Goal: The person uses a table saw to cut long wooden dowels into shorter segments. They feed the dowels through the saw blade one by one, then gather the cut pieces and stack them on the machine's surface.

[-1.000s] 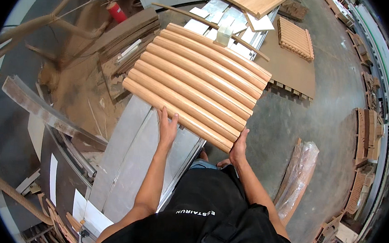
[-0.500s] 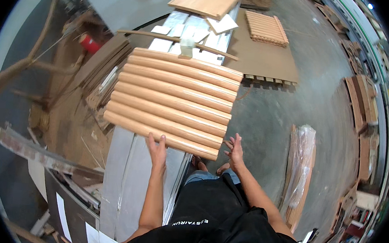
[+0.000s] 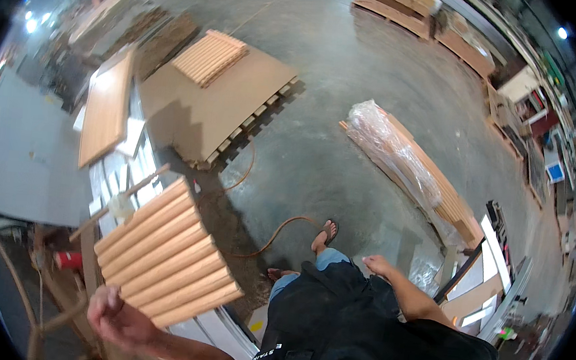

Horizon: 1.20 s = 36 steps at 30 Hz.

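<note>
A ribbed wooden panel (image 3: 167, 255), made of several rounded light-brown slats side by side, lies on the metal worktable at the lower left. My left hand (image 3: 118, 319) is over the panel's near left corner, its fingers bent and blurred; whether it touches the wood is not clear. Away from the panel, my right hand (image 3: 378, 265) hangs over the floor to the right of my body, fingers curled in with nothing visible in them. A narrow wooden strip (image 3: 88, 225) lies across the table just beyond the panel, with a pale roll-like object (image 3: 121, 206) on it.
A flat wooden board (image 3: 107, 108) rests farther along the table. Another ribbed panel (image 3: 210, 57) sits on a sheet-covered pallet (image 3: 256, 66). Plastic-wrapped wooden lengths (image 3: 398, 151) lie on the floor at right. An orange hose (image 3: 277, 230) crosses the floor near my feet.
My view and body have turned to the right, so the panel and table now appear lower left. My right hand has left the panel's side, and its fingers have curled in.
</note>
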### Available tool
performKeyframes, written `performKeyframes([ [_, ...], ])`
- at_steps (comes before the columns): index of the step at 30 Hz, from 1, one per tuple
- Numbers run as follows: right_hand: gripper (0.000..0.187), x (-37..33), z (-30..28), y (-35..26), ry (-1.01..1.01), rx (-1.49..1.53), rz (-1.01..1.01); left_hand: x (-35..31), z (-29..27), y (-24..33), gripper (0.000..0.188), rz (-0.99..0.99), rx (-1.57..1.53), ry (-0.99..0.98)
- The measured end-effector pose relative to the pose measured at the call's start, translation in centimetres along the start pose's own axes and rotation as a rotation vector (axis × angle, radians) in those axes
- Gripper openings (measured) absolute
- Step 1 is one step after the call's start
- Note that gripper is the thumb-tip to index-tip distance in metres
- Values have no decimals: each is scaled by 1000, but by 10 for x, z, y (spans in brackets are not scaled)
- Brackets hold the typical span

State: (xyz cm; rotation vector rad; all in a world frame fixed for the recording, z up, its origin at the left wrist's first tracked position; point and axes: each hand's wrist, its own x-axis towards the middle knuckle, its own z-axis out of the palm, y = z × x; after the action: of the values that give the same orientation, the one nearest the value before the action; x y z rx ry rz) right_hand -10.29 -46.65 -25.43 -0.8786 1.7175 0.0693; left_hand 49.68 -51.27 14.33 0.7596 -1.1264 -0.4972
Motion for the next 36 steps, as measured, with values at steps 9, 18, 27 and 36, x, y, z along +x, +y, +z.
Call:
performKeyframes([
  [9,58,9,-62,56,61,201,74,88,347,-37,27,117,-799,-1600],
  [18,48,-24,-10,116,11,629,-101,51,541,-113,37,-145,-1477,-1763],
  [27,32,-19,-1,87,-61,1245,294,125,641,-174,19,32,-1548,-1736],
  [36,47,30,-9,19,64,1502,110,205,760,-259,21,313,-2101,-706],
])
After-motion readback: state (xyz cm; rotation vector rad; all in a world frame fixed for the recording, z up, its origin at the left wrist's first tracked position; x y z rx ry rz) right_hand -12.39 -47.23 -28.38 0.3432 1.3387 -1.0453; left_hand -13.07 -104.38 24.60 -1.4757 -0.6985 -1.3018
